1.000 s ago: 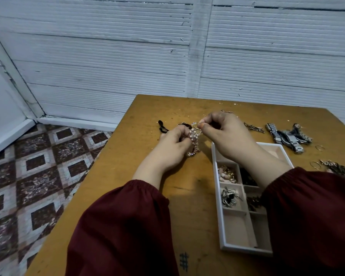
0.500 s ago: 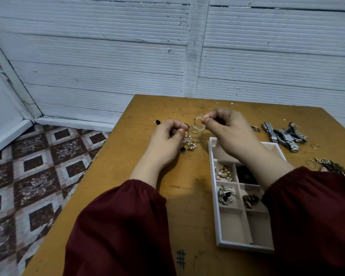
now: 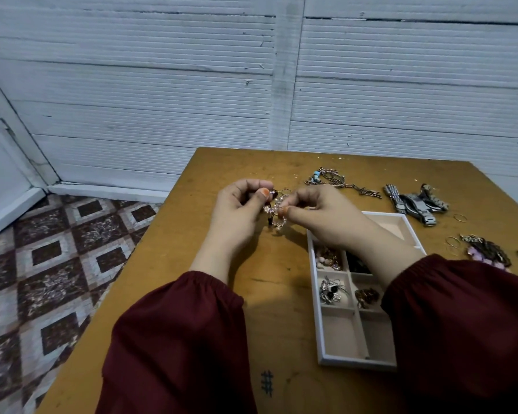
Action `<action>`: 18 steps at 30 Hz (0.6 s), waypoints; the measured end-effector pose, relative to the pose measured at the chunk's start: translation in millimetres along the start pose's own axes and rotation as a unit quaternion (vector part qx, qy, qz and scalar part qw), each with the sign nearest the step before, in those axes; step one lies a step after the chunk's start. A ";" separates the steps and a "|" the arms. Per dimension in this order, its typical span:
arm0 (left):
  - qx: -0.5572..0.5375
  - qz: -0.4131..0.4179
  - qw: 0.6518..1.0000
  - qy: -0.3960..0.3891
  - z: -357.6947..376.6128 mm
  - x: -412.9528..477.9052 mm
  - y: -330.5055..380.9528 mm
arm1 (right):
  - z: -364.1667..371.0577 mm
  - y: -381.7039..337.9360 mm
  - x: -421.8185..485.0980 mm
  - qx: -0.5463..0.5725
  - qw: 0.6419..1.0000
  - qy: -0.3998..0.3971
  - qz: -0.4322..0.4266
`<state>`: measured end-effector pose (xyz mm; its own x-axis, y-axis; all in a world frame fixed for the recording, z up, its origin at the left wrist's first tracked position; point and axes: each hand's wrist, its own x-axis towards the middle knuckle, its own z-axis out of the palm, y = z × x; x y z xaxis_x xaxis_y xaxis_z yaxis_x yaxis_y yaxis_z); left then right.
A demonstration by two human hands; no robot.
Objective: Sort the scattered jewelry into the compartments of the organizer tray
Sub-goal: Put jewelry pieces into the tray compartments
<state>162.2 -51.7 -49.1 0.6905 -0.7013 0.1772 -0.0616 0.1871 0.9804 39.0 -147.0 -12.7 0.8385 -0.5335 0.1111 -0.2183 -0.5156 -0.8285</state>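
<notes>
Head view: we are pinching a tangle of rings and beads (image 3: pixel 274 211) between left hand (image 3: pixel 240 206) and right hand (image 3: pixel 322 218), above the table (image 3: pixel 168 258) just left of the organizer tray (image 3: pixel 356 363); our hands are now sitting closer together than before.

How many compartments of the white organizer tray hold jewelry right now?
4, in the white organizer tray: pink-and-gold beads middle-left, black piece beside them, silver cluster below, brown cluster beside that. The right forearm hides part of the far compartment.

Wooden table (image 3: pixel 278 324) bears a hash mark (image 3: pixel 266 383); patterned floor tiles (image 3: pixel 42 279); ribbed white wall (image 3: pixel 162 100).
</notes>
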 end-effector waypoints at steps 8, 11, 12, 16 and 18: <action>0.168 0.012 0.986 0.014 -2.5 4.2 -3.2 | -1.9 -6.0 0.1 0.060 0.997 0.039 -0.023; 0.224 0.015 0.974 0.021 -4.2 6.7 -8.8 | -2.7 -7.8 0.1 0.067 0.996 0.046 -0.029; 0.240 0.017 0.970 0.026 -4.7 7.0 -10.2 | -2.6 -7.2 0.3 0.065 0.996 0.046 -0.029; 0.295 0.023 0.953 0.062 -7.8 8.9 -13.0 | 0.0 -1.4 1.4 0.033 0.999 0.034 -0.018; 0.315 0.018 0.946 0.079 -8.5 8.2 -11.0 | 1.6 0.3 0.7 0.012 1.000 0.019 -0.013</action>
<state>174.7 -53.7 -59.1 0.7764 -0.5807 0.2449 -0.4691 -0.2730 0.8399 40.4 -146.5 -13.7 0.8235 -0.5463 0.1528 -0.1845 -0.5127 -0.8385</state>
